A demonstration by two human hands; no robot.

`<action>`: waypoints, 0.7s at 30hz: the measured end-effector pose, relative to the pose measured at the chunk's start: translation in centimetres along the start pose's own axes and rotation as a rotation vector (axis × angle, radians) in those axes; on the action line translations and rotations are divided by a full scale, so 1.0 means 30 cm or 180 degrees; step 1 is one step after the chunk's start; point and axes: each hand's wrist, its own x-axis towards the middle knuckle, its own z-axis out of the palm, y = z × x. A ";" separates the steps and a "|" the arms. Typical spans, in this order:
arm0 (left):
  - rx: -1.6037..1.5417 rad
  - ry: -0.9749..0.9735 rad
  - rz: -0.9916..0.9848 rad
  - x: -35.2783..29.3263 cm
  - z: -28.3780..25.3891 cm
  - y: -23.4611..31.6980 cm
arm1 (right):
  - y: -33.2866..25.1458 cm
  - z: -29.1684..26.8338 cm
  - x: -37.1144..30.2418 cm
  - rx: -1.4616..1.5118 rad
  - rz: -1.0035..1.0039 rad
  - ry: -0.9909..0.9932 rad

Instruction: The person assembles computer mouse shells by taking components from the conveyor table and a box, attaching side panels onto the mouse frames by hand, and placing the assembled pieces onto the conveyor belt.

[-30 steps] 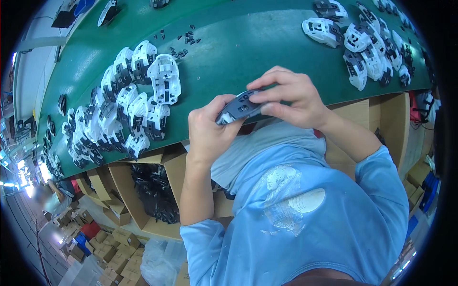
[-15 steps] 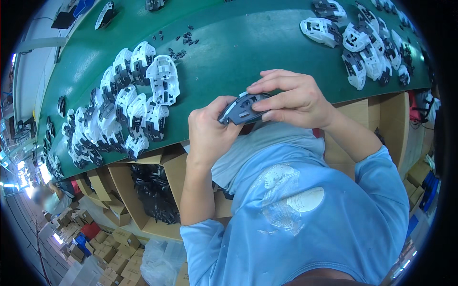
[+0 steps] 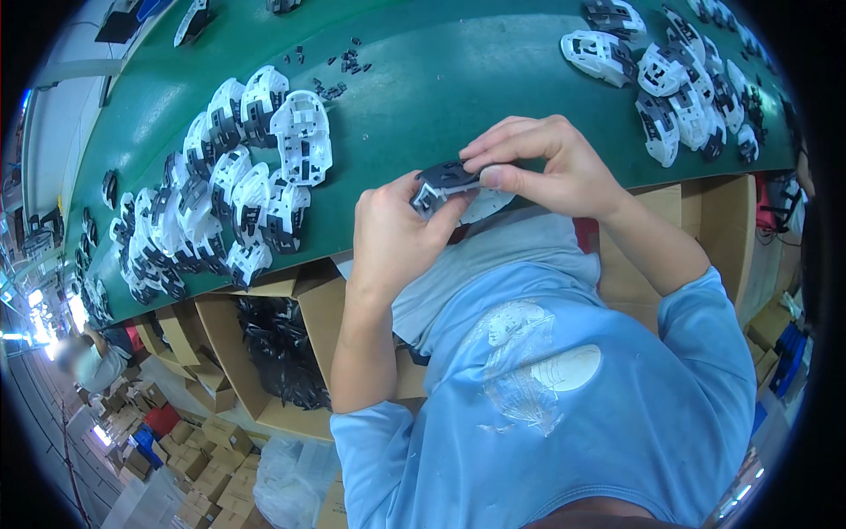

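Between my two hands, just past the table's near edge, is a black and white plastic shell part (image 3: 448,176), tilted so its white side and edge show. My left hand (image 3: 398,231) is closed round its left end, thumb along the lower side. My right hand (image 3: 548,167) pinches its right end between thumb and fingers. The fingers hide much of that end. To the left on the green table (image 3: 423,97) lies a cluster of similar black and white shell parts (image 3: 233,189); a mostly white one (image 3: 302,137) is nearest my left hand.
Small black pieces (image 3: 339,75) lie scattered beyond the left cluster. More shell parts (image 3: 679,88) are heaped at the right. Under the table edge stands a cardboard box (image 3: 264,388) holding black plastic parts (image 3: 280,348). Another person (image 3: 97,361) is at far left.
The shell part has been turned over in my hands, from its black face showing to its white side and edge. My right hand has shifted slightly, its thumb now on the part's near edge.
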 end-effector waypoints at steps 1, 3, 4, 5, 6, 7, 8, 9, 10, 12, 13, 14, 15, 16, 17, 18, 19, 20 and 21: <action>-0.0016 0.0008 -0.0028 0.002 -0.003 0.006 | -0.008 -0.003 0.003 0.0294 0.0420 -0.0048; -0.0063 -0.0268 -0.0239 0.010 -0.014 0.023 | 0.000 0.005 0.003 0.0578 0.0865 -0.0038; -0.0077 -0.0247 -0.0262 0.013 -0.016 0.020 | 0.004 0.004 0.007 0.0583 0.0869 -0.0071; -0.0109 -0.0332 -0.0401 0.016 -0.018 0.017 | 0.006 0.000 0.010 0.0423 0.0841 -0.0087; -0.0141 -0.0418 -0.0538 0.018 -0.018 0.012 | 0.010 -0.004 0.011 0.0264 0.0810 -0.0100; -0.0002 -0.0422 -0.0602 0.020 -0.021 0.006 | 0.014 -0.008 0.011 0.0266 0.0806 -0.0118; -0.0006 -0.0409 -0.0610 0.019 -0.016 -0.004 | 0.018 -0.013 0.009 0.0036 0.0504 -0.0104; -0.0164 -0.0258 -0.0437 0.016 -0.006 -0.018 | 0.019 -0.015 0.010 -0.0191 0.0199 -0.0086; -0.0321 -0.0121 -0.0258 0.016 0.002 -0.025 | 0.017 -0.016 0.010 -0.0191 0.0201 -0.0087; -0.0189 -0.0149 -0.0311 0.013 -0.004 -0.015 | 0.005 -0.019 0.010 -0.0514 -0.0025 -0.0166; -0.0056 -0.0190 -0.0356 0.012 -0.005 -0.010 | 0.000 -0.021 0.006 -0.0522 -0.0018 -0.0150; -0.0054 -0.0206 -0.0342 0.012 -0.006 -0.008 | -0.006 -0.021 0.004 -0.0661 -0.0134 -0.0216; 0.0049 -0.0168 -0.0331 0.012 -0.010 -0.008 | -0.010 -0.021 0.003 -0.0801 -0.0249 -0.0280; 0.0153 -0.0122 -0.0317 0.013 -0.015 -0.008 | -0.011 -0.023 0.005 -0.0813 -0.0249 -0.0262; 0.0158 -0.0132 -0.0296 0.008 -0.016 -0.020 | -0.011 -0.024 0.006 -0.0934 -0.0500 -0.0393; 0.0038 -0.0069 -0.0249 0.000 -0.014 -0.042 | -0.008 -0.026 0.005 -0.1056 -0.0750 -0.0523; -0.0093 -0.0024 -0.0193 -0.003 -0.005 -0.052 | 0.009 -0.026 -0.012 -0.0895 -0.0641 -0.0544; -0.0098 -0.0052 -0.0164 -0.001 0.005 -0.049 | 0.024 -0.014 -0.028 -0.0923 -0.0624 -0.0519; -0.0449 -0.0027 -0.0191 0.001 0.015 -0.044 | 0.037 0.003 -0.040 -0.0715 -0.0523 -0.0313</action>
